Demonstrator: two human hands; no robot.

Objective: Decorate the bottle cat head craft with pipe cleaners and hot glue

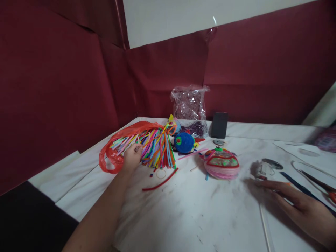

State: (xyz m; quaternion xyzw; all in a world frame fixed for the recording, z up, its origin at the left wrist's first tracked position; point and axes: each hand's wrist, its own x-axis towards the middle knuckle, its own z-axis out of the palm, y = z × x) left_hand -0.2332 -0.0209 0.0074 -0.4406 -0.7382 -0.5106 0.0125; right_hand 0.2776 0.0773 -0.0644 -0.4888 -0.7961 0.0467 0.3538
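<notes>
My left hand (132,156) is over a spread bundle of colourful pipe cleaners (160,150), with its fingers curled together. Whatever lies between those fingertips is too small to make out. Part of the bundle lies in a red plastic bag (111,157). To the right, my right hand (299,206) reaches low over the table with fingers stretched out. Its fingertips are beside a small clear packet (262,169) with a dark red bit near it. Between the hands sits a round pink ornament (222,171) with red and green trim.
A blue wrapped ball (184,142) stands behind, near a clear plastic bag (190,105) and a dark upright phone-like slab (219,125). Scissors (321,185) lie at far right. A red pipe cleaner (161,183) and a rubber band (161,174) lie in front of the bundle.
</notes>
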